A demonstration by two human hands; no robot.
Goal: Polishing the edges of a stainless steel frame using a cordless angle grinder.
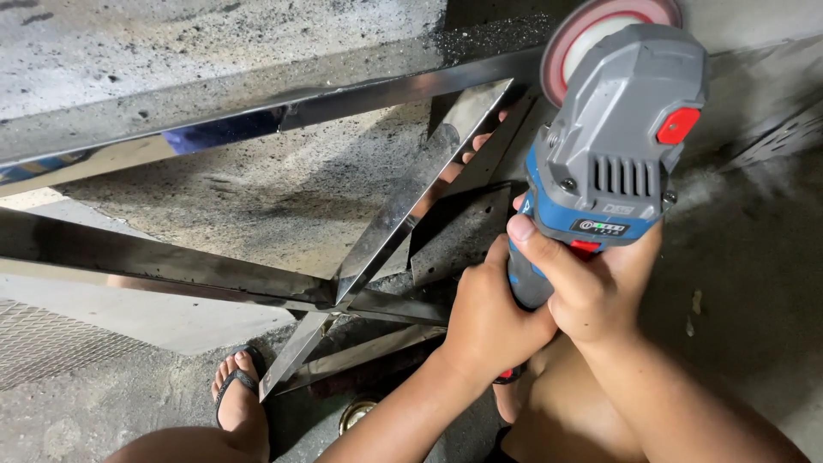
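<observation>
Both my hands are clamped on the angle grinder (613, 146) in the right half of the frame: my left hand (489, 317) wraps its blue body from below, my right hand (591, 287) closes over it just beside, thumb across the top. The grinder's pink disc (591, 26) sits at the upper edge, near the top rail of the polished steel frame (403, 206). A diagonal bar runs down toward my sandalled foot (240, 394) at lower left. Open concrete floor (754, 283) lies to the right of the grinder.
</observation>
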